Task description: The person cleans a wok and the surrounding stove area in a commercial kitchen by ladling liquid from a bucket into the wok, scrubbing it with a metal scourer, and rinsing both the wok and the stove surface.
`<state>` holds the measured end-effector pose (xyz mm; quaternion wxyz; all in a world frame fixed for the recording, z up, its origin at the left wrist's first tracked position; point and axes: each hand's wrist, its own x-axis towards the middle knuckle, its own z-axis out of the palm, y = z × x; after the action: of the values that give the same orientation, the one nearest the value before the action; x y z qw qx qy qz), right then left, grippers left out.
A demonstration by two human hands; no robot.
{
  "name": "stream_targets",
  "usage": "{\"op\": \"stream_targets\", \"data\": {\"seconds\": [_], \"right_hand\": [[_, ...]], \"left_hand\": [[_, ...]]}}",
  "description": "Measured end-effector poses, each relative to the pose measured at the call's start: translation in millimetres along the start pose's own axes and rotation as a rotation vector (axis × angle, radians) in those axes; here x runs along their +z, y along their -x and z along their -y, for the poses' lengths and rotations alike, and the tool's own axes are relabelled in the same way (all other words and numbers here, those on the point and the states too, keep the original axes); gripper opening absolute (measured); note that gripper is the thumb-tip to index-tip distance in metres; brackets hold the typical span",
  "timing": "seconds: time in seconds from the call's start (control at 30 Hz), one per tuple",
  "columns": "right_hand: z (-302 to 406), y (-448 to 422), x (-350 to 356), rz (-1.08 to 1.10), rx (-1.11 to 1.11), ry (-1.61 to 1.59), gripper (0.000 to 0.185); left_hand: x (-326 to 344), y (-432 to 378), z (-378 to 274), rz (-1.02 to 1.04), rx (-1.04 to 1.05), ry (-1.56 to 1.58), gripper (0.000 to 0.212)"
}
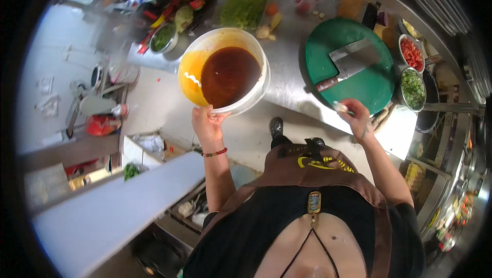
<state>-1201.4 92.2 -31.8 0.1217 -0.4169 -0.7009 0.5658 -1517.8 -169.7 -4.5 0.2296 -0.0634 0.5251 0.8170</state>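
Note:
My left hand (208, 128) grips the near rim of a white plastic tub (246, 103), tilted, with dark reddish-brown liquid (232, 76) inside and an orange film on its wall. The tub is at the steel table's left part. My right hand (355, 116) pinches a small whitish piece (339, 107) at the near edge of a round green cutting board (323, 47). A cleaver (355, 58) lies flat on the board, its wooden handle pointing to the lower left.
Bowls of chopped red (411, 53) and green (413, 88) food stand right of the board. A bowl of greens (163, 38) is left of the tub. Ginger (263, 32) and bagged greens (244, 6) lie beyond it. A white counter (127, 208) runs at lower left.

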Motion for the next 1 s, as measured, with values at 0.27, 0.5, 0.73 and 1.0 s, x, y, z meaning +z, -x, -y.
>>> {"op": "stream_targets", "data": {"seconds": [0.27, 0.5, 0.73, 1.0], "right_hand": [[94, -214, 169, 0.101, -0.510, 0.522, 0.022], [-40, -246, 236, -0.022, -0.617, 0.691, 0.013], [-106, -55, 143, 0.133, -0.540, 0.488, 0.009], [-268, 246, 68, -0.975, 0.682, 0.234, 0.018]], "left_hand": [[-16, -119, -23, 0.112, -0.129, 0.084, 0.025], [-7, -161, 4, 0.334, 0.742, -1.292, 0.047], [0, -185, 43, 0.966, 0.776, -1.418, 0.046], [113, 25, 200, 1.522, -0.157, -1.240, 0.041]]}}
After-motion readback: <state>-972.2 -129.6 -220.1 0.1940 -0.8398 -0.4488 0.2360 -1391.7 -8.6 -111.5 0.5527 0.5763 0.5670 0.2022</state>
